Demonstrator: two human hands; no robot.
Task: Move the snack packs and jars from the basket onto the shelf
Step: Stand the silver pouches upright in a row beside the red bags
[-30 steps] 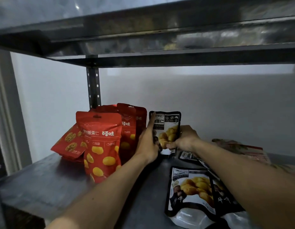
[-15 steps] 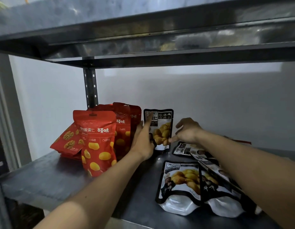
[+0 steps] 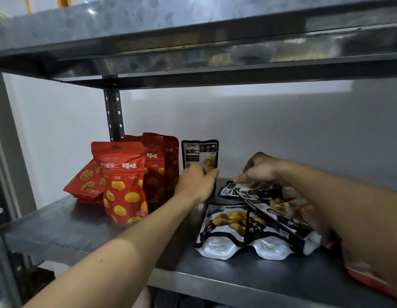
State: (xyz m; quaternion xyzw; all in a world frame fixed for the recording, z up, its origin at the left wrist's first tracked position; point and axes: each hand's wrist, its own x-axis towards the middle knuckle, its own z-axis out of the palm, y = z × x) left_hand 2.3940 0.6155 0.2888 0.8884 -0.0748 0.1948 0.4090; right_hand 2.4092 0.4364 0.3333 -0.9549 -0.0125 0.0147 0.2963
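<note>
Left hand (image 3: 196, 184) clasps a light-looking, floppy black pack (image 3: 199, 152) near its base on the shelf (image 3: 59, 230); right hand (image 3: 259, 172) curls over flat packs (image 3: 226, 225), grip unclear

stockroom, metal shelf (image 3: 77, 236), stocked snack packs (image 3: 124, 181)

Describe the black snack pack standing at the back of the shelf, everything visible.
The black pack is a glossy plastic pouch with white characters and a picture of yellow kernels. It stands upright near the back wall, just right of the red packs. The left hand covers and grips its lower half.
</note>
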